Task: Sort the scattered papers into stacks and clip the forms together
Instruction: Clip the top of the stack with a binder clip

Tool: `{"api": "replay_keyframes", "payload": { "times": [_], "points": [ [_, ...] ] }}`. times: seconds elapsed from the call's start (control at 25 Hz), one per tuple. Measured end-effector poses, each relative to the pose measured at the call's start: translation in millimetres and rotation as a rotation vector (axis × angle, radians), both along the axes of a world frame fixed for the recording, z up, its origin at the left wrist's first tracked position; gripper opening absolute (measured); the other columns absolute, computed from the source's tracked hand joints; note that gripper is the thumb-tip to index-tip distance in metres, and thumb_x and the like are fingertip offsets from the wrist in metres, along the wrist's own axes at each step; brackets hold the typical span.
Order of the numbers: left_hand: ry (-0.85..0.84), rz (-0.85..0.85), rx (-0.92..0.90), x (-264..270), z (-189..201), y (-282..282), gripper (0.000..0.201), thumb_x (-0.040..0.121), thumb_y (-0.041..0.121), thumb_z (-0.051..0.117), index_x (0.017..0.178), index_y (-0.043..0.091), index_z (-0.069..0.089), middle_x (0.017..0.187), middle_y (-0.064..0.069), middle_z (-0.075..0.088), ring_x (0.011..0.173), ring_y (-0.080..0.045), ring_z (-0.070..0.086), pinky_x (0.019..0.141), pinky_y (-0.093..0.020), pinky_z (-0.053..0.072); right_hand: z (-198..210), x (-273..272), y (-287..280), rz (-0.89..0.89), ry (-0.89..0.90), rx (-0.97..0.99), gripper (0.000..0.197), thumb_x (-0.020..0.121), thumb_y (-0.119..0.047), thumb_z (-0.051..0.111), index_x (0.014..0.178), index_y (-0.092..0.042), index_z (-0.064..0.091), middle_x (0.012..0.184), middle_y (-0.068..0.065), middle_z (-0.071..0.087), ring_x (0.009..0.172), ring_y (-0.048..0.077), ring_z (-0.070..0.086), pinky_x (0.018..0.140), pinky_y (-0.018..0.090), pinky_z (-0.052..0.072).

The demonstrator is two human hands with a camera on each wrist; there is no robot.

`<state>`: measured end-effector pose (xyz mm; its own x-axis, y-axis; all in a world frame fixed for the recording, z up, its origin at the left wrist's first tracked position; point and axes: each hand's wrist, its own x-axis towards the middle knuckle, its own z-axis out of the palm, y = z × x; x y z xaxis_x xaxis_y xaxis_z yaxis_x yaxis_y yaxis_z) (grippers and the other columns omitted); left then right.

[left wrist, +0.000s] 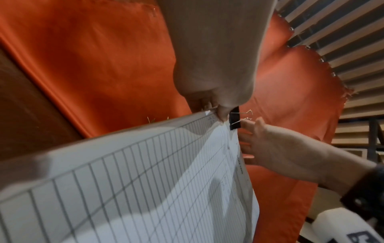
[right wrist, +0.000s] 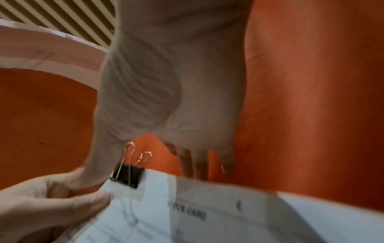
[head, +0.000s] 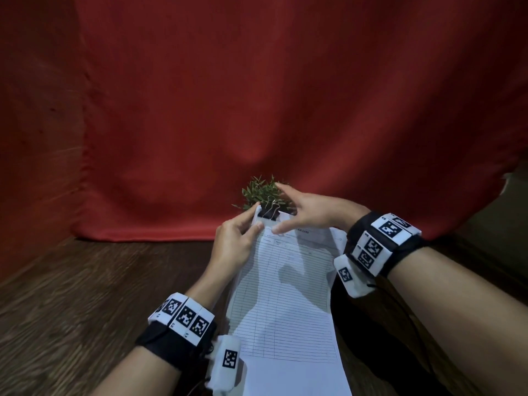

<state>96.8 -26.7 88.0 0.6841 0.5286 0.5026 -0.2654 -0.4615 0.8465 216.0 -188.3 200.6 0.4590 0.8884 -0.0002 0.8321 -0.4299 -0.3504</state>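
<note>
Lying nearest the viewer, the stack of forms (head: 283, 295) runs lengthwise away from the body, its ruled top sheet facing up, held raised between the two forearms above the dark wooden table (head: 85, 281). Each forearm wears a black band (head: 160, 344) carrying white blocks printed with square black-and-white markers. Further along, the left hand (head: 234, 244) pinches the far left corner of the stack, thumb on the top sheet and fingers curled behind the paper. Just beside that thumb, a black binder clip (head: 268, 214) bites the far edge of the stack, its two wire handles standing up and slightly splayed. The right hand (head: 308, 212) hovers over the same edge with its fingers spread and relaxed, holding nothing; its thumb tip sits close to the sheet near the clip, though whether it touches cannot be told. Behind the hands, a small green plant (head: 261, 192) pokes up, and a red cloth (head: 257, 95) hangs as the backdrop beyond.
</note>
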Motion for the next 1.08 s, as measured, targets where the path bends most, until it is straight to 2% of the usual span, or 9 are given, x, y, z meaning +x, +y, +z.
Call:
{"api": "replay_keyframes", "payload": {
  "times": [0.08, 0.16, 0.24, 0.44, 0.6, 0.76, 0.84, 0.96, 1.08],
  "points": [
    [0.001, -0.037, -0.074, 2, -2, 5, 0.048, 0.104, 0.014, 0.072, 0.149, 0.025, 0.063, 0.12, -0.002, 0.083, 0.112, -0.016, 0.079, 0.103, -0.053, 0.062, -9, 5, 0, -0.034, -0.062, 0.033, 0.063, 0.093, -0.048, 0.073, 0.146, -0.02, 0.054, 0.143, -0.001, 0.063, 0.123, 0.017, 0.062, 0.101, 0.035, 0.05],
    [0.027, -0.088, -0.074, 1, 0, 9, 0.05, 0.104, 0.018, 0.072, 0.151, 0.031, 0.059, 0.116, 0.001, 0.084, 0.109, -0.016, 0.08, 0.101, -0.052, 0.063, -19, 8, 1, -0.04, -0.072, 0.172, 0.01, 0.099, -0.036, 0.068, 0.097, -0.026, 0.071, 0.1, -0.001, 0.076, 0.082, 0.009, 0.064, 0.073, 0.033, 0.05],
    [0.05, -0.128, 0.023, -2, 7, 9, 0.049, 0.104, 0.042, 0.067, 0.152, 0.044, 0.056, 0.134, 0.016, 0.075, 0.128, -0.002, 0.068, 0.111, -0.035, 0.055, -27, 8, 3, -0.042, -0.041, 0.214, 0.019, 0.1, -0.032, 0.067, 0.081, -0.029, 0.067, 0.083, -0.003, 0.073, 0.069, 0.007, 0.059, 0.066, 0.03, 0.047],
    [0.126, -0.06, 0.129, 5, 42, 4, 0.037, 0.11, 0.048, 0.056, 0.136, 0.029, 0.075, 0.127, 0.009, 0.078, 0.124, -0.008, 0.068, 0.109, -0.03, 0.051, -32, 2, 10, -0.033, -0.05, 0.202, 0.021, 0.099, -0.031, 0.068, 0.085, -0.015, 0.069, 0.087, 0.015, 0.07, 0.065, 0.011, 0.05, 0.063, 0.034, 0.04],
    [0.322, -0.218, 0.103, 10, 61, 15, 0.043, 0.098, 0.027, 0.074, 0.141, 0.023, 0.069, 0.121, 0.003, 0.077, 0.115, -0.013, 0.07, 0.104, -0.032, 0.05, -33, -1, 6, -0.032, -0.052, 0.208, 0.019, 0.1, -0.03, 0.068, 0.084, -0.022, 0.068, 0.073, -0.003, 0.061, 0.064, 0.008, 0.048, 0.061, 0.029, 0.038],
    [0.634, -0.212, 0.639, 2, 75, 30, 0.054, 0.092, 0.02, 0.083, 0.143, 0.022, 0.064, 0.12, 0.011, 0.064, 0.102, -0.003, 0.06, 0.089, -0.023, 0.047, -33, -6, 5, -0.028, -0.038, 0.26, 0.013, 0.1, -0.029, 0.069, 0.092, -0.021, 0.074, 0.076, -0.009, 0.064, 0.064, 0.005, 0.051, 0.06, 0.024, 0.039],
    [0.639, -0.162, 0.723, -2, 76, 40, 0.049, 0.091, 0.025, 0.086, 0.137, 0.022, 0.068, 0.125, 0.006, 0.06, 0.112, -0.012, 0.059, 0.098, -0.03, 0.048, -31, -8, 3, -0.015, -0.04, 0.277, 0.012, 0.1, -0.029, 0.069, 0.092, -0.022, 0.074, 0.081, -0.007, 0.069, 0.068, 0.006, 0.057, 0.063, 0.027, 0.043],
    [0.509, -0.319, 0.416, -5, 64, 53, 0.026, 0.097, 0.021, 0.081, 0.122, 0.015, 0.079, 0.125, 0.002, 0.078, 0.119, -0.016, 0.073, 0.11, -0.035, 0.053, -25, -6, 0, -0.005, -0.024, 0.305, 0.014, 0.101, -0.031, 0.068, 0.091, -0.023, 0.073, 0.089, -0.001, 0.074, 0.08, 0.018, 0.066, 0.069, 0.034, 0.05],
    [0.297, -0.42, 0.067, -6, 42, 46, 0.017, 0.107, 0.011, 0.064, 0.114, 0.005, 0.078, 0.109, -0.005, 0.084, 0.102, -0.018, 0.081, 0.092, -0.03, 0.063, -27, -4, 1, -0.014, -0.074, 0.375, 0.014, 0.1, -0.035, 0.066, 0.094, -0.023, 0.071, 0.091, -0.003, 0.073, 0.083, 0.014, 0.065, 0.081, 0.036, 0.051]
  ]
}}
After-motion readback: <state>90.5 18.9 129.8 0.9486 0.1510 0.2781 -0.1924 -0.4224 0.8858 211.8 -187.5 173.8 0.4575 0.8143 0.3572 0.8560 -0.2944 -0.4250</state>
